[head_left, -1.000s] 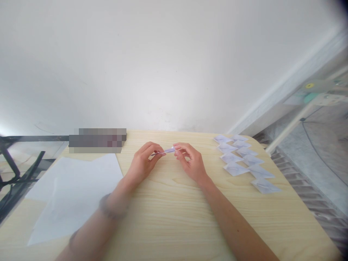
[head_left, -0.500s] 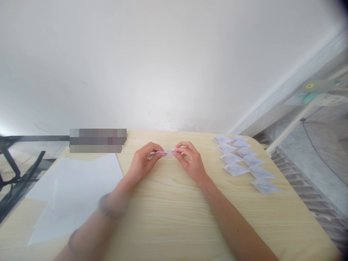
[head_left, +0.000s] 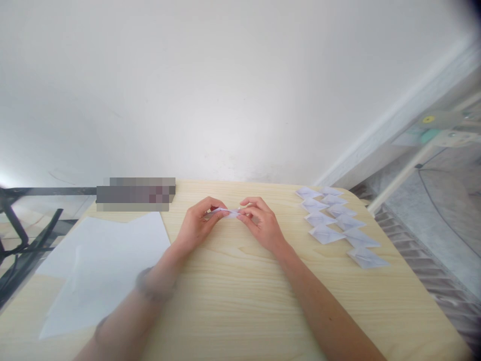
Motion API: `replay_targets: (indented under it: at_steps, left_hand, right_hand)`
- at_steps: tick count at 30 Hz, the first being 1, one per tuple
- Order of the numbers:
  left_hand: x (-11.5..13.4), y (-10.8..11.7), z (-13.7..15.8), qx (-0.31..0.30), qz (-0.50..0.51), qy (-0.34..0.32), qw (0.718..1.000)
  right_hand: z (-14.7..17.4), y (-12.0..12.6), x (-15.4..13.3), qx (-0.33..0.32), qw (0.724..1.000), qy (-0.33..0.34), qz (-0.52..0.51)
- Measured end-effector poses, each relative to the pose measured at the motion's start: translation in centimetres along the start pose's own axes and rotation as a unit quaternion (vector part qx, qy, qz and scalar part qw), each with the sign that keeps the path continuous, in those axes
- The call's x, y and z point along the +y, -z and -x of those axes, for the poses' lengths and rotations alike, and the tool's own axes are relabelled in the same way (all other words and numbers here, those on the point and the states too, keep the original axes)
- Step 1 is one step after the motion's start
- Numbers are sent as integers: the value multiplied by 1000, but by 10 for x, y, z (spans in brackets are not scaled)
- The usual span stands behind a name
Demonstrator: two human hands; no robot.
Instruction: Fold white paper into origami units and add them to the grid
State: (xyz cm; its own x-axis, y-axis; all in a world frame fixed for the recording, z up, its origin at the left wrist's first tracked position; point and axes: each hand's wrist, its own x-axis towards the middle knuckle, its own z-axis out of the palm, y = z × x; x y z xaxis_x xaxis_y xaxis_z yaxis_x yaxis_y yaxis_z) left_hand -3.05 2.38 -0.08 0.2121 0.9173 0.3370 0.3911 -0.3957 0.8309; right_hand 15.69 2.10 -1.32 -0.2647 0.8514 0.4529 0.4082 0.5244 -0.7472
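Note:
Between my hands, near the far middle of the wooden table [head_left: 240, 286], is a small folded white paper [head_left: 232, 212]. My left hand [head_left: 201, 220] pinches its left part between thumb and fingers, which hide some of it. At the paper's right end, my right hand [head_left: 263, 223] closes thumb and fingertips on it, with the index finger lifted and curved above. Several folded paper pieces [head_left: 326, 233], pointed and diamond-like, lie in two slanting columns to the right of my right hand.
White paper sheets [head_left: 108, 265] lie on the table's left side, partly under my left forearm. A blurred-out dark object [head_left: 131, 194] sits at the back left. A white wall [head_left: 240, 90] rises behind the table. A black metal frame [head_left: 22, 225] stands at the left.
The folded paper has tilted slightly, so more of its face shows between my fingers. My right fingertips have shifted a little; the pieces on the table have stayed put.

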Motion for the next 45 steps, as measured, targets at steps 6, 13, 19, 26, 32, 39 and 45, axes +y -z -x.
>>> replay_targets:
  at_steps: [6, 13, 19, 26, 32, 39, 45]
  left_hand:
    - [-5, -1, -2, 25, -6, -19, 999]
    - [-14, -2, -3, 52, 55, 85, 993]
    - [-12, -1, -1, 60, 51, 123, 989]
    - [-7, -3, 1, 15, 45, 129, 991]
    - [-8, -1, 1, 22, -10, 128, 991]
    - [-7, 1, 1, -20, -32, 106, 994]
    - [1, 1, 1, -62, 12, 104, 993]
  right_hand:
    - [-1, 1, -1, 46, 999, -18, 6]
    - [1, 0, 3, 113, 991, -71, -17]
    - [2, 0, 3, 127, 985, -113, -37]
    - [0, 1, 1, 128, 987, -85, -53]
    - [-2, 2, -2, 88, 996, -31, -13]
    - [-1, 3, -2, 74, 996, -52, -5]
    - [0, 3, -3, 93, 990, -96, -39]
